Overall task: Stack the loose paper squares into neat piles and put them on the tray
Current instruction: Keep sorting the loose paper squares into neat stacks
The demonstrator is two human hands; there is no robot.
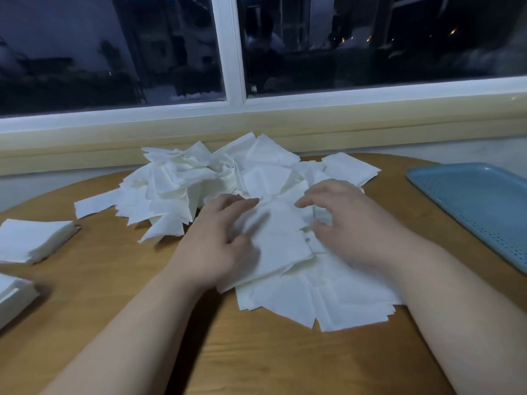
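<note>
A big heap of loose white paper squares (199, 181) covers the middle of the round wooden table (114, 280). Both hands lie on the near part of the heap (285, 246). My left hand (219, 238) rests flat on the squares with its fingers stretched out. My right hand (350, 223) sits on the squares with its fingers bent down onto the paper; whether it pinches a sheet cannot be told. A blue perforated tray (479, 206) lies at the right with nothing on it. Two neat stacks sit at the left: one (31, 240) and a nearer one (14, 295).
A window sill (256, 129) and a dark window run along the far side of the table. Bare wood shows between the heap and the left stacks, and in front of my arms. The tray's far end reaches the table's right edge.
</note>
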